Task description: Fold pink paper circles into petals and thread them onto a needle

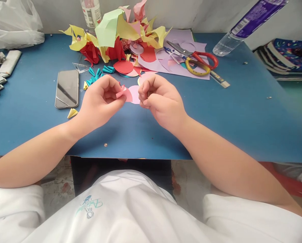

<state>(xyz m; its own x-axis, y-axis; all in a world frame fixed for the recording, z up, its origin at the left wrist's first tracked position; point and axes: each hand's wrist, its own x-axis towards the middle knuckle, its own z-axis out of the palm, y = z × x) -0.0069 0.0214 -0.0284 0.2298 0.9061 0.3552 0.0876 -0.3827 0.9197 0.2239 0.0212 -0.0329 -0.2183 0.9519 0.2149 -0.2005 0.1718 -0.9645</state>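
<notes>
The pink paper (125, 95) is in the left hand (102, 98), thumb and fingers pinched on it, its free end pointing across a narrow gap toward the right hand (163, 99). It thus lies to the right hand's left, at about the same level; it is folded or curled, so its long axis is hard to tell. The right hand's fingers are curled in, thumb against forefinger, on what looks like a fine strand (148, 95), thread or needle, I cannot tell which. A pale pink disc (135, 94) shows in the gap, on the worktop (229, 125) beyond the hands. Behind the left hand sit blue paper cones (94, 78), with a phone (67, 88) and a yellow cone (72, 113) to its left. Farther back are crumpled scraps (130, 30), a red disc (123, 66) and scissors (193, 54); none stands between the hands.
</notes>
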